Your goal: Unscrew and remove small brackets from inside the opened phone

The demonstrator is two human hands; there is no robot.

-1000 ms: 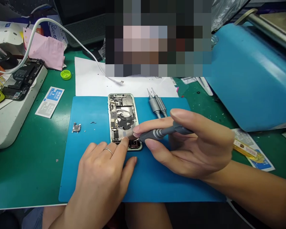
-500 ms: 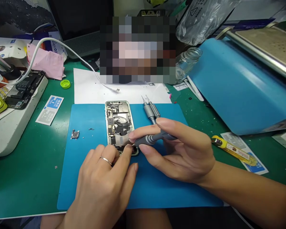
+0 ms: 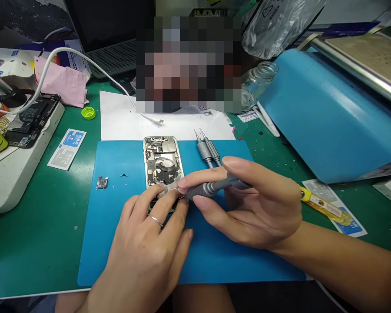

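Observation:
An opened phone [image 3: 164,163] lies on the blue mat [image 3: 124,156], its inner parts showing. The fingertips of my left hand [image 3: 153,237] rest on the phone's lower end, fingers slightly spread, and nothing shows in their grasp. A grey screwdriver [image 3: 203,190] is pinched in my right hand [image 3: 254,208], its tip at the phone's lower right corner, partly hidden by my left fingers. Two more grey screwdrivers [image 3: 207,148] lie on the mat behind my right hand. Left of the phone are a small circuit part [image 3: 101,182] and tiny dark screws [image 3: 124,175].
White paper [image 3: 117,117] lies behind the mat, with a white cable [image 3: 97,67] reaching over it. A green cap [image 3: 88,113] and another opened phone [image 3: 35,117] are at left. At right are a glass jar [image 3: 260,82], a blue-covered object [image 3: 319,121] and a yellow tool [image 3: 326,206].
My left fingers have spread and shifted over more of the phone's lower end. My right hand and its screwdriver have moved slightly right, with the handle tilted a little differently.

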